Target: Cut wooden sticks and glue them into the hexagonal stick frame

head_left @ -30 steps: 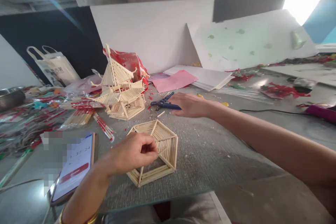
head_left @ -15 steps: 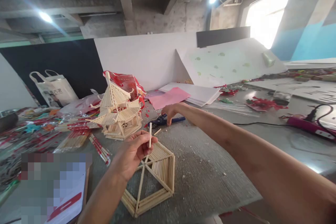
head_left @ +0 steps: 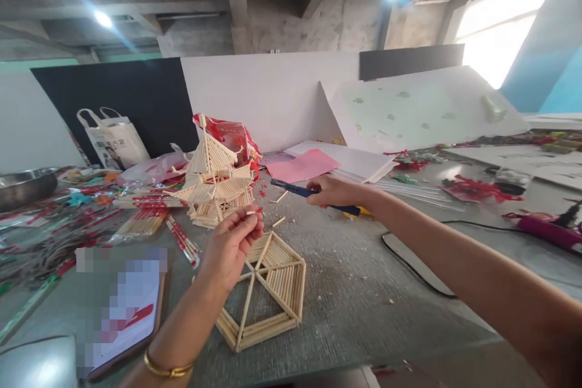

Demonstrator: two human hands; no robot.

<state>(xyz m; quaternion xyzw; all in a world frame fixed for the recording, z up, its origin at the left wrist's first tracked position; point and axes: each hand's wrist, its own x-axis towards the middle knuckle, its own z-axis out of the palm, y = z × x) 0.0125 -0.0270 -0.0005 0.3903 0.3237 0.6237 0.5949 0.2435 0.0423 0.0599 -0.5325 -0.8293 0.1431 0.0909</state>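
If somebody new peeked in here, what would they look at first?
Probably the little stick tower, standing in front of the red bag. Next might come the wheel-like stick frame, flat on the table nearer the person, and the blue pliers in the right hand.

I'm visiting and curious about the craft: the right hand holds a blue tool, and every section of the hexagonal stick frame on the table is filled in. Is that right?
Not every section is filled in: the head view shows open gaps in the near part of the hexagonal stick frame, with the table showing through. The right hand does hold a blue tool.
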